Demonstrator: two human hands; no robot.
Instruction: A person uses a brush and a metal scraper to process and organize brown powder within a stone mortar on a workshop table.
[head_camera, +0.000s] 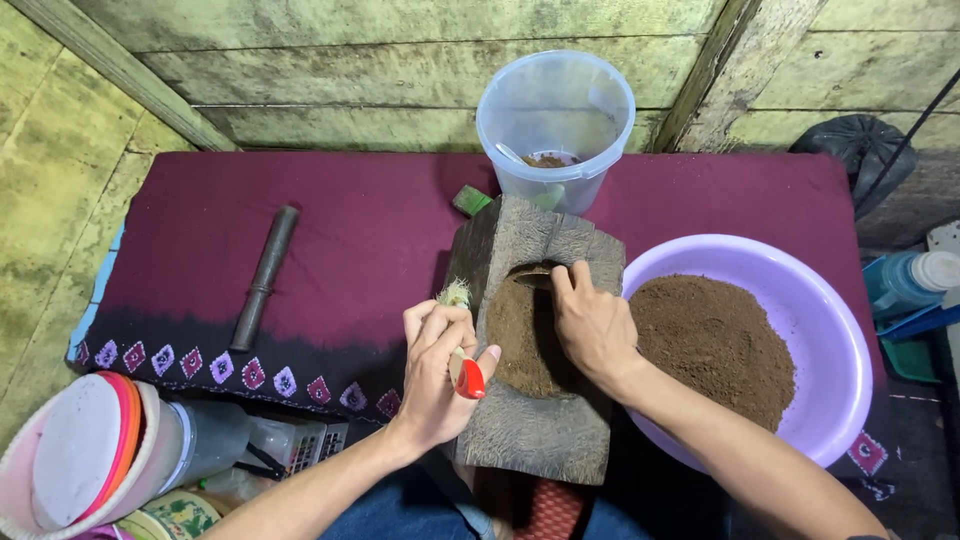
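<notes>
A rough wooden block mortar stands on a maroon cloth, its hollow filled with brown powder. My left hand is closed on a small brush with a red handle and pale bristles, at the mortar's left edge. My right hand rests over the hollow, fingers pressed on a dark spoon-like tool at its far rim. A lilac plastic basin with a heap of the same brown powder sits right beside the mortar.
A clear plastic bucket with a little powder and a spoon stands behind the mortar, by a small green block. A dark pestle lies on the maroon cloth. Stacked containers are at lower left, a blue bottle at right.
</notes>
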